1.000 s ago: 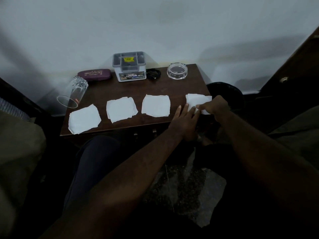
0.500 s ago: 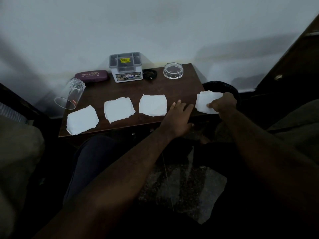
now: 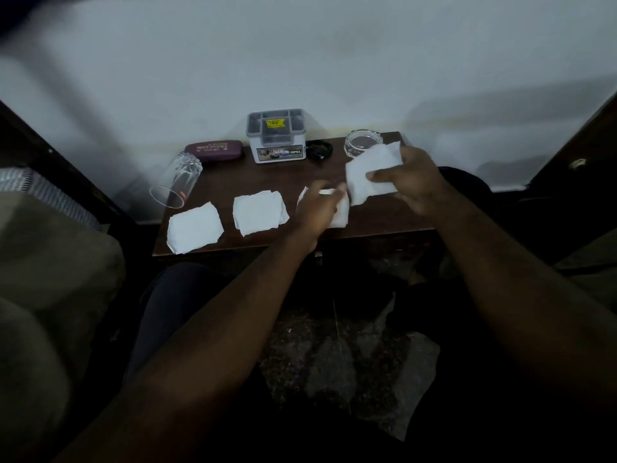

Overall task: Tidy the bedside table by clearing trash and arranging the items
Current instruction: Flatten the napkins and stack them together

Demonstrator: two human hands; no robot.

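The right hand [image 3: 412, 180] is pinching one paper napkin [image 3: 370, 173] off the desk [image 3: 384, 217] for disposal, while the left hand's [image 3: 317, 213] loosely spread grip is reaching for the next napkin [image 3: 339, 217] at 9 o'clock.

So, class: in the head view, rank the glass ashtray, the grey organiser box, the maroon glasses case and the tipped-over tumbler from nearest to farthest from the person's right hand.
From the right hand:
1. Glass ashtray, just behind it, back right corner.
2. Grey organiser box, back centre.
3. Maroon glasses case, back left.
4. Tipped-over tumbler, over the table's left edge.
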